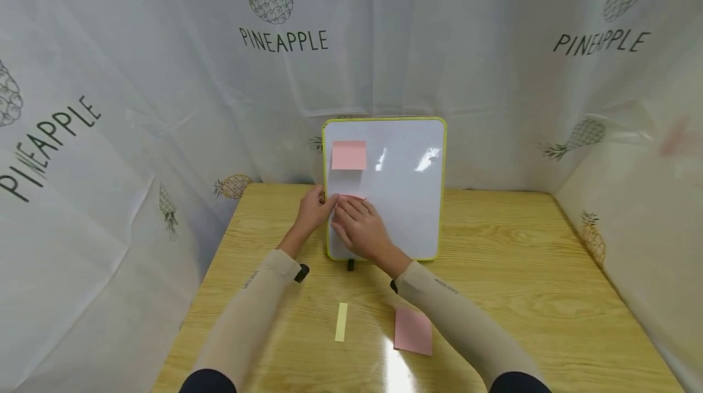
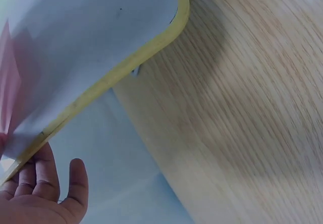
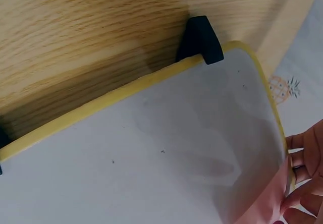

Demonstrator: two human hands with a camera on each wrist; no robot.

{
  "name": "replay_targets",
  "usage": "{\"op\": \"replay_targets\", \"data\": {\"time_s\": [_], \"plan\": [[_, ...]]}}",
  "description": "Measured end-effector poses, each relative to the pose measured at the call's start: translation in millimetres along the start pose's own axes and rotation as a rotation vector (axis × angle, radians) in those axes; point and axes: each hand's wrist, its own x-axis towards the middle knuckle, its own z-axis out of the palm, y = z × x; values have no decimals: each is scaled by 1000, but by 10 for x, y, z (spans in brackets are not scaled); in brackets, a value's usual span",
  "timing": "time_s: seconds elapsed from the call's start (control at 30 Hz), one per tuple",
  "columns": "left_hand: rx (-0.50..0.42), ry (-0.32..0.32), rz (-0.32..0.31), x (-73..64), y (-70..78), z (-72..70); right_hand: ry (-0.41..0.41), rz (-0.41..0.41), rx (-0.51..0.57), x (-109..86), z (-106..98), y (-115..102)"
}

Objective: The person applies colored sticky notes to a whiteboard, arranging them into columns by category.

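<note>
Head view: two bare hands at a pink note on a whiteboard

A glossy whiteboard (image 1: 406,198), a rounded rectangle edged by a slim yellow frame (image 1: 442,188), stands on a wooden table (image 1: 505,246) with fine, streaky grain. The lower pink note (image 3: 265,201) is at the board's left side, beneath an upper pink note (image 1: 348,155), a flat, straight-cut piece with a soft shadow below it. The right hand (image 1: 362,231) covers most of the lower note, its fingers stretched out side by side and laid over the paper. The left hand (image 1: 314,207) grips the board's left edge: in the left wrist view several fingers pass behind the frame while one stands free, and in the right wrist view a fingertip reaches the pink paper at the front. That thin, matte paper bows away from the smooth white face.

A wedge-shaped black foot (image 3: 199,40) hooks over the bottom of the frame, and tiny dark specks dot the board. Nearer the person, a narrow yellow strip (image 1: 341,322) lies on the wood, and a pink paper square (image 1: 413,332) lies just beside the right sleeve (image 1: 461,320), which is plain beige cloth. Behind the board hangs a creased, pale curtain (image 1: 439,45) printed with line-drawn pineapples and lettering.
</note>
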Motion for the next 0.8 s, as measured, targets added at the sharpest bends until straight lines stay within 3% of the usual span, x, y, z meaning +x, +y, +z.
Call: {"op": "replay_targets", "data": {"time_s": [0.17,0.67,0.8], "plan": [[16,-21,-8,14,-17,15,5,-18,-12,11,44,5],[-31,-60,-20,5,-18,-34,35,170,-115,-176,-17,91],[-32,-56,-23,-4,-11,-25,18,116,-78,-152,-60,74]]}}
